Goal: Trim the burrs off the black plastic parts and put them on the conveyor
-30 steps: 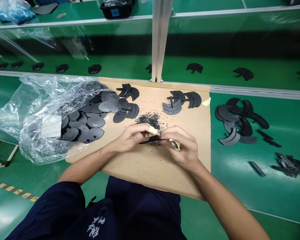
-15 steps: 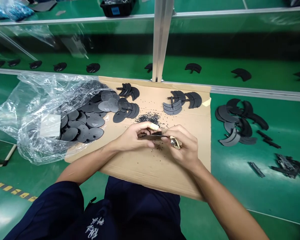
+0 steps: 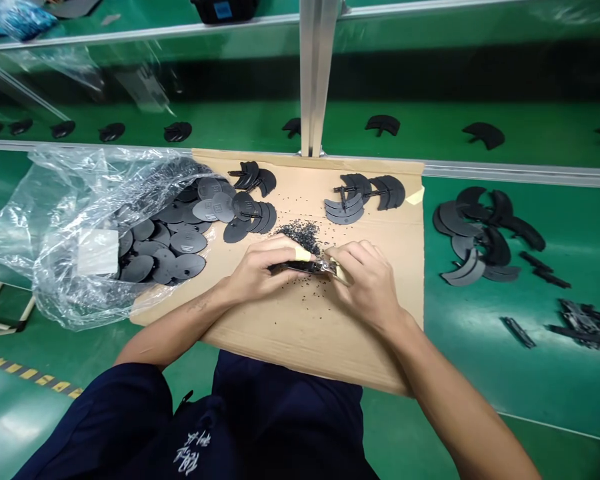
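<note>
white stitched characters (image 3: 189, 451) stand on the dark navy cloth garment (image 3: 270, 420), too blurred to read. the white paper label (image 3: 98, 251) on the clear plastic bag (image 3: 45, 200) shows nothing legible.

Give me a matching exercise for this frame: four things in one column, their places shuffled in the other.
1 plastic bag
2 flat black part
3 black crumbs
4 curved black pieces

a on the green table, right of the cardboard
b gripped by the left hand, right hand at its end
c heaped on the cardboard beyond the hands
d at the cardboard's left edge, black discs spilling out

Pairs: 1-d, 2-b, 3-c, 4-a
</note>
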The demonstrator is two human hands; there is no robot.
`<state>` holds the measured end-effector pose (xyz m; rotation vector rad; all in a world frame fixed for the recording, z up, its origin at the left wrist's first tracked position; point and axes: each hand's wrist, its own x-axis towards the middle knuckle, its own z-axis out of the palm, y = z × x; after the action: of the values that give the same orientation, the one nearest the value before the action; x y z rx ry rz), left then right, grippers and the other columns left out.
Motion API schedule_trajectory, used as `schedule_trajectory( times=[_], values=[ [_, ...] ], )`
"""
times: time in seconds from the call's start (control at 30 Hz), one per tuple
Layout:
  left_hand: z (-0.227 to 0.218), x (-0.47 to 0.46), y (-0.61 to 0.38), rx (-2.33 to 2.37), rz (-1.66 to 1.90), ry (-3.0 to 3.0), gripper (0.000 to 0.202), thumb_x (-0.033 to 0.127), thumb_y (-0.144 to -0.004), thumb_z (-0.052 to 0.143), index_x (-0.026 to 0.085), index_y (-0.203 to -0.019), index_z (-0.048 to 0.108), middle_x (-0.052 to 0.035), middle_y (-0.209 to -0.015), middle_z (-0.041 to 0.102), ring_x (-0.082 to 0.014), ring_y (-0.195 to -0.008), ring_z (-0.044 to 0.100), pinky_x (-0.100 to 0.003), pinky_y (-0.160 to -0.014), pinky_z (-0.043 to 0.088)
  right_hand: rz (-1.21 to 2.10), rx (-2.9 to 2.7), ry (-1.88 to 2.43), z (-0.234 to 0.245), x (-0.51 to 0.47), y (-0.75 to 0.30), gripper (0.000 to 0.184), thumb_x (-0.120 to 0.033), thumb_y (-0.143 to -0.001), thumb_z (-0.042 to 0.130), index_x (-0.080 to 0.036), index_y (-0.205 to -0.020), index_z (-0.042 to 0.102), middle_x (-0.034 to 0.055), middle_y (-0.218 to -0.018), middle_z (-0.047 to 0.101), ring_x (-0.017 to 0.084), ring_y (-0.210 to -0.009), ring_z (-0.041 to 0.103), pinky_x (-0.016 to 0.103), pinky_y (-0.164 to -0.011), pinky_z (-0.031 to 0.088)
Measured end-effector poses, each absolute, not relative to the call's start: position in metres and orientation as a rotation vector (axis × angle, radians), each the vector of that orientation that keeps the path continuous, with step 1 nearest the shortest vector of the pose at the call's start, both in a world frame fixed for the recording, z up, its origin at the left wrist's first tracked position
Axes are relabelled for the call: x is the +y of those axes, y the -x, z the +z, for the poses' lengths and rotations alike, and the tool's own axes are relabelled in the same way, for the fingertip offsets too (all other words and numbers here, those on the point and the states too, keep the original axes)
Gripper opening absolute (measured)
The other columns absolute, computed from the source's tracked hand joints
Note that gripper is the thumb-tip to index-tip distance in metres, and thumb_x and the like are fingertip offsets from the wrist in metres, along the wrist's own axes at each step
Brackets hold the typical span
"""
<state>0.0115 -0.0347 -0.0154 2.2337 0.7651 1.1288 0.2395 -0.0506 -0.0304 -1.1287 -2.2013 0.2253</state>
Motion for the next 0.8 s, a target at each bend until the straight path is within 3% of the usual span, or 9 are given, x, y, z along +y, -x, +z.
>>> schedule_trajectory(
  times=[0.27,0.43,0.67,0.8],
  values=[
    [-0.0169,-0.0352,-0.0110,0.747,1.141,-2.216,0.018,0.028,-0.095,0.070,0.018,-0.109,0.076,-0.0065,-0.090,0.075,-0.0144,-0.081,0.068,-0.028,-0.073,0.055,0.019,-2.204,1.123,-0.0295,-0.0517,-0.2371,0.017,-0.012,-0.094,0.055,-0.020,-0.103,0.066,0.0027,-0.073,0.059,0.019,-0.068,0.044,0.033,-0.060,0.031],
    [-0.0197,-0.0373,-0.0129,0.684,1.171,-2.194,0.018,0.026,-0.093,0.072,0.016,-0.108,0.075,-0.0073,-0.091,0.076,-0.0142,-0.081,0.067,-0.028,-0.072,0.053,-0.189,-2.215,1.080,-0.0282,-0.0537,-0.2367,0.018,-0.006,-0.093,0.054,-0.019,-0.087,0.066,0.0001,-0.062,0.054,0.017,-0.061,0.041,0.033,-0.057,0.030],
    [-0.0181,-0.0337,-0.0146,0.725,1.191,-2.276,0.006,0.020,-0.094,0.070,0.018,-0.097,0.074,-0.0048,-0.091,0.078,-0.0137,-0.083,0.069,-0.031,-0.078,0.054,0.250,-2.075,1.126,-0.0270,-0.0548,-0.2350,0.021,-0.007,-0.091,0.048,-0.019,-0.089,0.065,0.0021,-0.073,0.061,0.017,-0.066,0.052,0.030,-0.062,0.038],
    [-0.0171,-0.0308,-0.0111,0.763,1.271,-2.226,0.009,0.020,-0.094,0.068,0.018,-0.102,0.073,-0.0056,-0.095,0.078,-0.0146,-0.091,0.072,-0.030,-0.080,0.059,0.258,-2.127,1.253,-0.0320,-0.0483,-0.2424,0.018,-0.010,-0.088,0.051,-0.019,-0.095,0.066,0.0055,-0.080,0.064,0.020,-0.075,0.054,0.031,-0.067,0.039]
  ],
)
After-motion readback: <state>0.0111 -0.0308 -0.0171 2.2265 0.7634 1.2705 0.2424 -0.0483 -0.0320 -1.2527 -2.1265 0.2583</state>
